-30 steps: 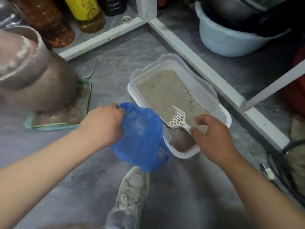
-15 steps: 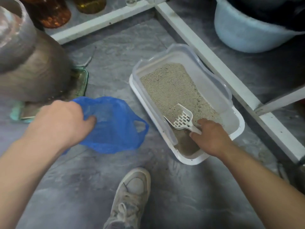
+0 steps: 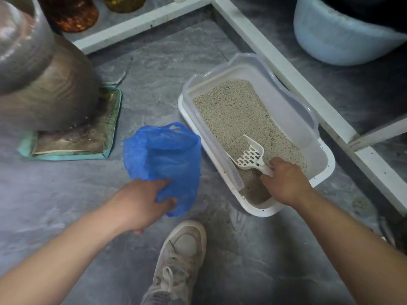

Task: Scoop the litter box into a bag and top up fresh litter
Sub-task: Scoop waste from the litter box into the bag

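Now the blue bag [image 3: 163,164] stands open on the floor beside the litter box [image 3: 321,172], no longer held up; the left hand [image 3: 141,205] pinches its near edge. The right hand [image 3: 286,181] grips the scoop [image 3: 248,155], pushed deeper into the litter, so scooping can begin.

Head view looks steeply down, near floor [image 3: 154,69].

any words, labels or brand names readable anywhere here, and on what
None can be read.
Litter box, scoop, blue bag: no print shows.
Shoe: no logo shows.
Bottles at the top edge: cut off, no label shows.
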The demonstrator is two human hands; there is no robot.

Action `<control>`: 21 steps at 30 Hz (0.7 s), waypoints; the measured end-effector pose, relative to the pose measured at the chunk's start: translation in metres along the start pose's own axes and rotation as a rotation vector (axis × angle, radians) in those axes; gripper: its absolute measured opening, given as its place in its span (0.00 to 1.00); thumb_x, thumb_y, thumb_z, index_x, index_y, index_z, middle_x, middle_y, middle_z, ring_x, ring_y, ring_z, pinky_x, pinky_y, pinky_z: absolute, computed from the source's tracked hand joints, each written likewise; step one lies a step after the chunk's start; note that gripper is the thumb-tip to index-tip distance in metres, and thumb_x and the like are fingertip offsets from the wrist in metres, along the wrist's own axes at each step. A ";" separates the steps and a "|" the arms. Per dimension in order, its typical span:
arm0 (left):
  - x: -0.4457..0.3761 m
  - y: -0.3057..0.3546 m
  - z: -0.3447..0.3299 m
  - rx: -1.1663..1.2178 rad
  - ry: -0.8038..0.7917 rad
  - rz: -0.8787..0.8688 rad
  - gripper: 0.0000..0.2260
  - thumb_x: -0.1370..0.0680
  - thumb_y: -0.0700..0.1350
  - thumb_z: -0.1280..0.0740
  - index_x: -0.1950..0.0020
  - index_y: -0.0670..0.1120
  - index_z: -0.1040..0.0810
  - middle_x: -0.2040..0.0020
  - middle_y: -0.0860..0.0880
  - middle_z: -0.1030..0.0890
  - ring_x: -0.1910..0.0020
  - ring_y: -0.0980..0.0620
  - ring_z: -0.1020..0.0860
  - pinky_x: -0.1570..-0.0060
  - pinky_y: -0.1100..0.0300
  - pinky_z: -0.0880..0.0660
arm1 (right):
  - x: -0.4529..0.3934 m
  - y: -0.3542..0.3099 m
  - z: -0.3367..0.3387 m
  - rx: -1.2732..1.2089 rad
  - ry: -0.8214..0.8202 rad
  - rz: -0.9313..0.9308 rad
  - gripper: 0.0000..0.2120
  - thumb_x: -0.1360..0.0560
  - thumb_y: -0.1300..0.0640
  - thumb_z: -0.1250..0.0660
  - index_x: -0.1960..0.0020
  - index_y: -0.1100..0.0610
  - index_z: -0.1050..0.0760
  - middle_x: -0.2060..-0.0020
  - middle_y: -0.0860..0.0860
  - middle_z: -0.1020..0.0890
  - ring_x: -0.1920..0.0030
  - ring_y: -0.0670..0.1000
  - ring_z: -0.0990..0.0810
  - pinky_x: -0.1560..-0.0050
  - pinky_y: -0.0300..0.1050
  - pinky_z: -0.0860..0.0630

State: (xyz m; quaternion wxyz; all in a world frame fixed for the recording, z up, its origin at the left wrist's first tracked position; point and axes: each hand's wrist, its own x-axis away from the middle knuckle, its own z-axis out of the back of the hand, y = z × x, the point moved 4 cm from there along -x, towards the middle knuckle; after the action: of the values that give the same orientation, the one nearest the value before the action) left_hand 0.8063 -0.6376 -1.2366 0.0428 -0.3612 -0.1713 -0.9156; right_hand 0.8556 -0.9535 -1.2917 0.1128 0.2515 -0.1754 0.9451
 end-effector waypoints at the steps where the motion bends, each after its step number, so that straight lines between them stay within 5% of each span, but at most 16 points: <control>1: -0.002 0.000 -0.002 0.001 -0.002 -0.023 0.21 0.21 0.59 0.38 0.27 0.62 0.32 0.58 0.46 0.19 0.77 0.49 0.19 0.70 0.68 0.26 | -0.001 0.001 0.000 0.003 -0.001 -0.006 0.14 0.24 0.53 0.33 0.41 0.57 0.29 0.51 0.57 0.21 0.53 0.58 0.26 0.53 0.48 0.28; 5: -0.013 -0.004 0.009 -0.080 0.204 -0.129 0.16 0.22 0.65 0.44 0.38 0.66 0.25 0.62 0.50 0.16 0.70 0.53 0.19 0.57 0.57 0.21 | -0.005 0.002 -0.003 0.031 -0.019 -0.013 0.13 0.23 0.53 0.34 0.42 0.57 0.27 0.55 0.56 0.23 0.55 0.58 0.26 0.55 0.47 0.29; 10: -0.022 0.018 0.034 -0.239 0.614 -0.385 0.15 0.24 0.60 0.43 0.49 0.56 0.20 0.58 0.53 0.18 0.57 0.45 0.18 0.62 0.53 0.23 | -0.006 0.003 -0.008 0.033 -0.050 0.005 0.08 0.24 0.53 0.34 0.49 0.56 0.28 0.57 0.54 0.24 0.58 0.56 0.26 0.59 0.46 0.31; 12: -0.033 0.029 0.033 -0.178 0.582 -0.417 0.15 0.25 0.59 0.40 0.47 0.55 0.19 0.53 0.54 0.18 0.51 0.47 0.19 0.56 0.51 0.22 | -0.006 0.005 -0.010 0.032 -0.045 0.007 0.06 0.24 0.55 0.34 0.51 0.56 0.29 0.58 0.54 0.24 0.58 0.57 0.26 0.59 0.45 0.31; 16: -0.067 0.041 0.009 0.158 0.252 -0.259 0.23 0.29 0.68 0.42 0.48 0.55 0.19 0.52 0.57 0.17 0.48 0.53 0.19 0.44 0.50 0.24 | -0.003 0.006 -0.013 0.035 -0.021 -0.010 0.04 0.24 0.57 0.36 0.52 0.57 0.29 0.58 0.55 0.23 0.59 0.58 0.26 0.60 0.44 0.31; 21: -0.078 0.070 -0.005 0.362 0.009 -0.154 0.28 0.26 0.73 0.41 0.42 0.53 0.22 0.42 0.55 0.20 0.38 0.54 0.23 0.40 0.58 0.30 | 0.000 0.002 -0.018 0.024 0.009 -0.045 0.03 0.23 0.59 0.38 0.53 0.56 0.32 0.58 0.55 0.25 0.57 0.60 0.24 0.58 0.45 0.30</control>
State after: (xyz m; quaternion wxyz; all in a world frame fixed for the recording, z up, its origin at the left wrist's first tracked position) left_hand 0.8749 -0.7085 -1.2731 0.0379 -0.3292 -0.3598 -0.8722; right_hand 0.8467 -0.9484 -1.3071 0.1320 0.2527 -0.1578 0.9454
